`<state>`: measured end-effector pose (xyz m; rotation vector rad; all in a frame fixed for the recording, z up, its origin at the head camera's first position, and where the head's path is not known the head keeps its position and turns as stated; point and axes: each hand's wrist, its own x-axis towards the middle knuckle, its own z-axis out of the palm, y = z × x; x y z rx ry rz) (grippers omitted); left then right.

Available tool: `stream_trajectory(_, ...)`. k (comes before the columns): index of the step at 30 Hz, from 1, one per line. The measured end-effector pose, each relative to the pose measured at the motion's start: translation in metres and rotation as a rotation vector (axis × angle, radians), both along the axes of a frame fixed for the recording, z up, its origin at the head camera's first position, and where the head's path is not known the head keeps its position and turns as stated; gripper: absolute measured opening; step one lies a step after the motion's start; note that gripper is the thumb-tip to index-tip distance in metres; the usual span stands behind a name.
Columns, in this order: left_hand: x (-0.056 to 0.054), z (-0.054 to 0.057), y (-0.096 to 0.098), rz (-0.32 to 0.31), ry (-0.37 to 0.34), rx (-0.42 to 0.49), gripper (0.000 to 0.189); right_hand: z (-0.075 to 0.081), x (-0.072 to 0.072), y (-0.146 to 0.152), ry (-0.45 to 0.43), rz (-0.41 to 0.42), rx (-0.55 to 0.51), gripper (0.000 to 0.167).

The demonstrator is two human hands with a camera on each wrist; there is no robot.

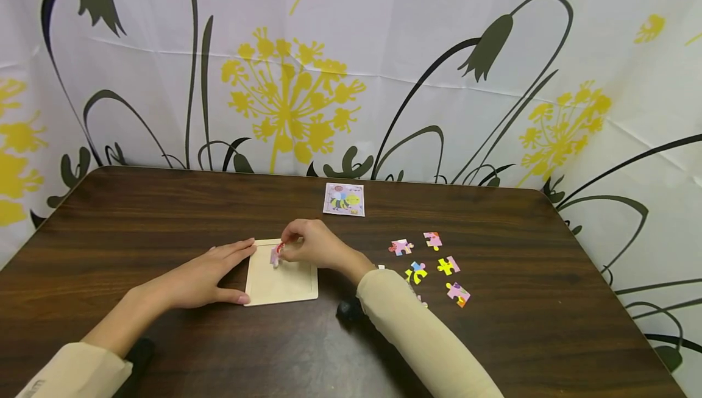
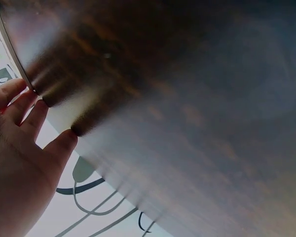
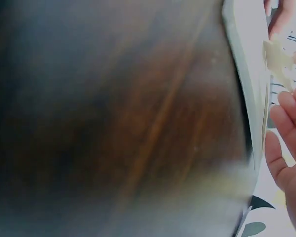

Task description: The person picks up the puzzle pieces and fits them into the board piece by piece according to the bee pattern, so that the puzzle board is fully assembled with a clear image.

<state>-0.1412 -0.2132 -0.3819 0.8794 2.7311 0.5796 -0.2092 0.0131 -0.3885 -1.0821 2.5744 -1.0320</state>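
Note:
A square, pale wooden puzzle tray [image 1: 282, 288] with a raised border lies on the table. Over its upper part my right hand [image 1: 317, 244] pinches a pink jigsaw piece [image 1: 274, 256] between thumb and fingers. The right wrist view shows the pale back of this piece [image 3: 276, 58], tilted up near the fingertips. Whether it touches the tray I cannot tell. With fingers extended, my left hand [image 1: 205, 273] rests against the tray's left side, fingertips at the upper corner and thumb at the lower one. Those straight fingers [image 2: 64, 143] also show in the left wrist view.
Several loose jigsaw pieces, among them a yellow-and-pink one [image 1: 448, 265], lie scattered to the right, some partly behind the right sleeve [image 1: 422, 331]. A square bee picture card [image 1: 343, 199] lies near the back of the brown table [image 1: 537, 325]. Behind hangs a flowered curtain [image 1: 384, 38].

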Motion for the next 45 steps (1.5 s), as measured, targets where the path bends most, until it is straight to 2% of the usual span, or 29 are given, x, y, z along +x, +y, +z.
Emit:
stream_trajectory(9, 0.001, -0.003, 0.000, 0.010, 0.006, 0.007, 0.091, 0.000, 0.002, -0.009, 0.137, 0.041, 0.144, 0.019)
stream_trajectory(17, 0.001, -0.004, 0.000, 0.011, 0.006, 0.012, 0.091, 0.001, 0.002, -0.014, 0.140, 0.049, 0.185, 0.016)
stream_trajectory(28, 0.001, -0.004, 0.001, 0.007, 0.011, 0.005, 0.090, 0.003, 0.005, -0.012, 0.132, 0.074, 0.277, 0.024)
stream_trajectory(45, 0.000, -0.003, 0.000, 0.002, 0.030, 0.021, 0.091, 0.002, -0.001, -0.021, 0.186, 0.086, 0.254, 0.017)
